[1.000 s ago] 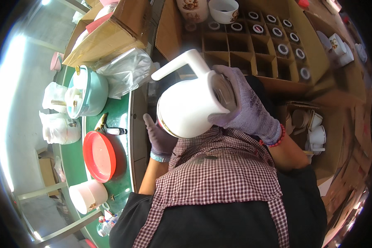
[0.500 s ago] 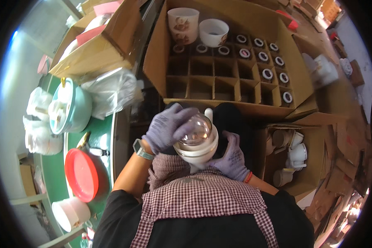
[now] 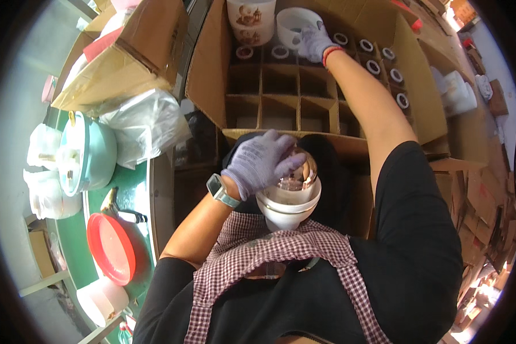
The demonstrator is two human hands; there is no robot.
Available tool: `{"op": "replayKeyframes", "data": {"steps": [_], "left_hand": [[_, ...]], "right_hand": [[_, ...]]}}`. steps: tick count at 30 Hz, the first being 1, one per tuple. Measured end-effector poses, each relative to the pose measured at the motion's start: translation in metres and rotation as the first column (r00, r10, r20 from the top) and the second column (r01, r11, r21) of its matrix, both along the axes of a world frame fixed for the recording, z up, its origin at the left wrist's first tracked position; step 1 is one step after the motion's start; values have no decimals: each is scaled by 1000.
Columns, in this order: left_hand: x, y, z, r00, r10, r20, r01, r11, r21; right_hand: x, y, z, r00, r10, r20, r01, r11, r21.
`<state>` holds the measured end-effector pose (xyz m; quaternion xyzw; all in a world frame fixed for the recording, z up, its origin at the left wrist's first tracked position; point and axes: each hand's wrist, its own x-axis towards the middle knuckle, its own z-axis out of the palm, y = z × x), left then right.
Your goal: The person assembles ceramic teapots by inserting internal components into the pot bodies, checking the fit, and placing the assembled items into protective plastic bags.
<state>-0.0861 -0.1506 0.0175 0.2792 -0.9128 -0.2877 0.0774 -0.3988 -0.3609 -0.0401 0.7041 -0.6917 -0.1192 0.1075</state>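
Note:
My left hand (image 3: 262, 160), in a grey-purple knit glove, is curled over a shiny, rounded glass liner (image 3: 305, 172) with a coppery sheen. The liner's lower part sits inside a white, wide-rimmed jug body (image 3: 289, 213) resting on my lap. My right hand (image 3: 314, 43), gloved alike, reaches far forward over the near right rim of a white tub (image 3: 292, 22). Its fingers dip at the tub's rim, and what they may hold is hidden. Beside that tub, at left, stand stacked white tubs with brown pictures (image 3: 251, 23).
A divided cardboard box (image 3: 318, 123) ahead holds several white-ringed round pieces in its cells. At left, a green table (image 3: 133, 186) carries a red dish (image 3: 106, 246), a turquoise basin (image 3: 97, 155), a clear plastic bag (image 3: 143, 123) and white containers. An open carton (image 3: 132, 57) stands behind.
My right hand has left the jug on my lap and gone forward to the white tub in the box. My left hand, with liner and jug, has shifted slightly right.

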Motion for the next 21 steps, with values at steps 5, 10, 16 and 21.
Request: {"op": "replayKeyframes", "data": {"steps": [5,10,16,21], "left_hand": [[27,-28,-22,578,483,-658,-260,873,412],[4,-66,9,367,98,-925,-259,966,0],[-20,-46,-12,549,485,-681,-178,864,471],[15,-24,-79,805,19,-593,-250,917,-310]], "right_hand": [[53,74,53,-70,273,959,205,945,-254],[99,215,81,-786,-111,608,-200,977,-80],[97,259,17,10,381,925,188,908,-376],[122,298,21,-126,228,966,145,967,-209]]}}
